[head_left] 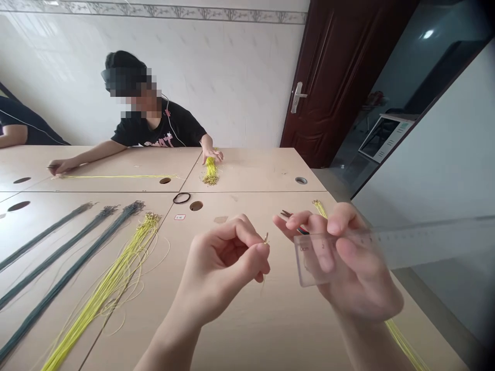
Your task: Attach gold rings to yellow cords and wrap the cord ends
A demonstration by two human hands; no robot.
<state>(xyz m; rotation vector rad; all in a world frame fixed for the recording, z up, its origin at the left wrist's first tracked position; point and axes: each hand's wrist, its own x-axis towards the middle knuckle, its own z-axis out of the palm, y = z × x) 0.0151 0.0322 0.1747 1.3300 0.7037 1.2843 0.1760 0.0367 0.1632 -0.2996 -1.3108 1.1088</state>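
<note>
Working at a pale wooden surface [247,172] in a tiled room, a co-worker [154,113] on the far side rests one hand on a yellow wire bundle [211,172]. Nearer, long yellow wires [108,293] and dark grey wires [65,257] lie in loose lengths to the left: light, limp strands that would probably tangle if lifted by one end, so the middle looks the safer hold. The right hand [356,268], somewhat blurred, has its fingers curled around a clear ruler [425,242], with red-handled pliers [286,213] just behind it. The left hand [220,263] pinches a short wire [264,278] between thumb and forefinger — thin and likely slippery, so best gripped close to its small gold tip [266,238].
</note>
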